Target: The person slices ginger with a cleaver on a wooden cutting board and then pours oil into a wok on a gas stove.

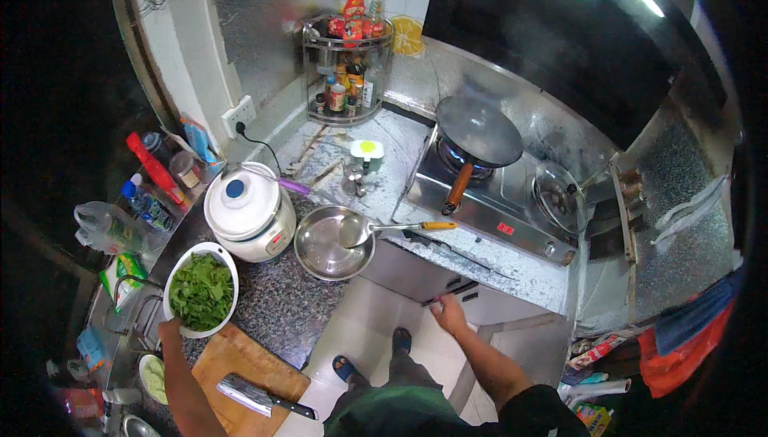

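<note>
At the left counter my left hand (170, 330) grips the near rim of a white bowl (233, 309), its fingers partly hidden. Leafy greens (202, 291) fill that bowl. My right hand (450, 314) is held out over the floor, beside the cabinet front below the stove. Its fingers are curled closed; a thin dark piece shows at the fingertips, too small to name. Close to my left arm lie a wooden cutting board (214, 363) and, on it, a cleaver (248, 395) with a black handle. A small bowl of pale green slices (154, 378) stands beside the board.
A wok (478, 131) with a wooden handle sits over a lit burner on the gas stove (512, 211). A ladle (358, 230) rests across a steel pan (308, 257) near a white rice cooker (268, 225). A corner rack (314, 109) holds bottles. A glass lid (558, 197) lies right.
</note>
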`<state>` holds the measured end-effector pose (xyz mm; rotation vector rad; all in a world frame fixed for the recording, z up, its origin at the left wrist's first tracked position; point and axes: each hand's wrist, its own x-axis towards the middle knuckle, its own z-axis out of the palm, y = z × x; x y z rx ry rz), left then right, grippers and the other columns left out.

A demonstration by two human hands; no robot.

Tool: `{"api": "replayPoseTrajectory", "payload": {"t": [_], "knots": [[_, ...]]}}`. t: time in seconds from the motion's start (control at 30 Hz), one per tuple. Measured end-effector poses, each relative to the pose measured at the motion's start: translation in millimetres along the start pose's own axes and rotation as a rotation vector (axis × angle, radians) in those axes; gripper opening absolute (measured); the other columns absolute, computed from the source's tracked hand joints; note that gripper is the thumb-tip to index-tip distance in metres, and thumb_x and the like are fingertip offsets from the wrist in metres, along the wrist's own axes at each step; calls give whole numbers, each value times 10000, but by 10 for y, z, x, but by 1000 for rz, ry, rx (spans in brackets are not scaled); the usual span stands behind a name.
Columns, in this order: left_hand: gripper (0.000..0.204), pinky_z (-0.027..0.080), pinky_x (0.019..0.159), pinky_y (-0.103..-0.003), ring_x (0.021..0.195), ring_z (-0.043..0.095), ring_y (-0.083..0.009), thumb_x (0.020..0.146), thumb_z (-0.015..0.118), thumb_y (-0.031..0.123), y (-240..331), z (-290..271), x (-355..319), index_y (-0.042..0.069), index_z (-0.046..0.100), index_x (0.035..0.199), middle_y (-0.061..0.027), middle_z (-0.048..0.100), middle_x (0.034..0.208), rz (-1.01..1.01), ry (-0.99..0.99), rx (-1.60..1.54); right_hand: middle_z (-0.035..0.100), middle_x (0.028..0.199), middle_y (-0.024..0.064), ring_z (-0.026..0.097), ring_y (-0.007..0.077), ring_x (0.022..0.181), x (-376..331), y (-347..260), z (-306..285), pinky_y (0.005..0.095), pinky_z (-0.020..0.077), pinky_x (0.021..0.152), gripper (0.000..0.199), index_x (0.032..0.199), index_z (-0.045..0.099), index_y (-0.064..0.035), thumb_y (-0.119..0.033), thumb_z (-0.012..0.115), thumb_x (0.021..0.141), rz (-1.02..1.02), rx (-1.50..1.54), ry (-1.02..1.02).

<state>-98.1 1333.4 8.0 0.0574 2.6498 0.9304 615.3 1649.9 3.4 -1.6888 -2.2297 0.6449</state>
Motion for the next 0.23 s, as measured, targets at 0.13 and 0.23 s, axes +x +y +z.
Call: {"api": "replayPoseTrajectory", "payload": {"t": [0.13,0.23], "knots": [[452,476,485,-424,550,612,-301,622,659,252,130,-24,-104,-106,603,892,-209,622,742,-54,-11,-231,536,1059,195,507,359,1007,870,-23,-214,419,433,856,376,1047,579,-29,-191,677,723,-81,-82,175],[463,480,485,-440,567,617,-307,640,656,246,-282,-126,329,-100,596,942,-222,624,783,-1,-101,-396,495,1158,196,485,363,1059,1378,-129,-259,418,415,904,422,1092,566,-45,-223,678,725,-117,-149,214]]}}
